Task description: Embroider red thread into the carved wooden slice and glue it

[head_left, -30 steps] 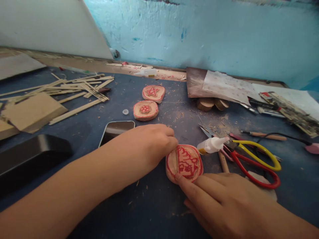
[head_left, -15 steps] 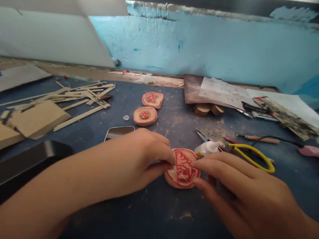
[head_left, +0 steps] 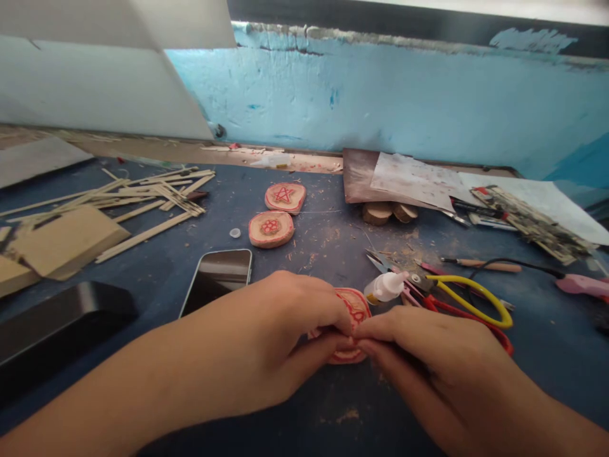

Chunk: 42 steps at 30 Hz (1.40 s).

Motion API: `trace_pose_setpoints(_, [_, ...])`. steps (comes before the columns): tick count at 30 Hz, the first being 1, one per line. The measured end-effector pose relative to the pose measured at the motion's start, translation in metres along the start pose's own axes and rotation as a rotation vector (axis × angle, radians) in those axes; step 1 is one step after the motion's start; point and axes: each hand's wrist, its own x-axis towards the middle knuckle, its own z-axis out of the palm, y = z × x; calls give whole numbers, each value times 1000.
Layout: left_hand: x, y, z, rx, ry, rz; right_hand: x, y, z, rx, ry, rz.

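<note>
A round wooden slice with a red thread pattern (head_left: 354, 304) lies on the blue table (head_left: 309, 406) in front of me. My left hand (head_left: 290, 330) and my right hand (head_left: 428, 349) meet over it, fingertips pinched together at its middle. Both hands cover most of the slice. What they pinch is too small to make out; earlier a thin thread ran across the slice. A small white glue bottle (head_left: 384, 287) lies just beyond the slice, to the right.
Two more decorated slices, one with a star (head_left: 285, 197) and one with a flower (head_left: 271, 228), lie farther back. A phone (head_left: 216, 276) rests at left centre, yellow-and-red snips (head_left: 466, 298) at right. Wooden sticks (head_left: 143, 190), cardboard (head_left: 61, 241), papers (head_left: 419, 178) and a black tray (head_left: 57, 324) ring the table.
My right hand rose from flat below the slice and came over it. Both hands' fingertips closed together above the slice, now covering most of its pattern.
</note>
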Motion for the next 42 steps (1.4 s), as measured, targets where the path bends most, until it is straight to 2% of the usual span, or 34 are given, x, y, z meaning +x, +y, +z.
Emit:
trace_pose_setpoints(2, [1, 1, -2, -12, 4, -9, 2, 0, -1, 43, -12, 20])
trace_pose_setpoints(7, [0, 4, -11, -97, -79, 45, -1, -4, -7, 119, -114, -3])
trace_pose_setpoints(9, [0, 5, -13, -128, -87, 35, -2, -6, -9, 25, -116, 24])
trace_pose_setpoints(13, [-1, 4, -9, -144, -43, 29, 0, -11, -11, -216, -4, -17])
trace_pose_setpoints(18, [-1, 1, -4, -52, 47, 137, 7, -9, -8, -295, 68, -61])
trace_pose_setpoints(24, [1, 4, -3, 185, 154, 173, -7, -1, -12, -262, 81, -13])
trace_pose_setpoints(27, [-1, 7, -1, 165, 110, 168, -6, -3, -13, -157, 72, 7])
trace_pose_setpoints(30, [-2, 10, 0, 212, 100, 132, 1, -6, -12, -83, 55, -64])
trace_pose_setpoints(32, [-1, 10, 0, 265, 123, 135, 3, -6, -11, -150, 22, -76])
trace_pose_setpoints(37, [4, 7, -3, 311, 110, 277, -4, -2, -14, -289, -27, -39])
trace_pose_setpoints(42, [1, 9, -4, 341, 125, 239, -8, -2, -17, -291, -34, -20])
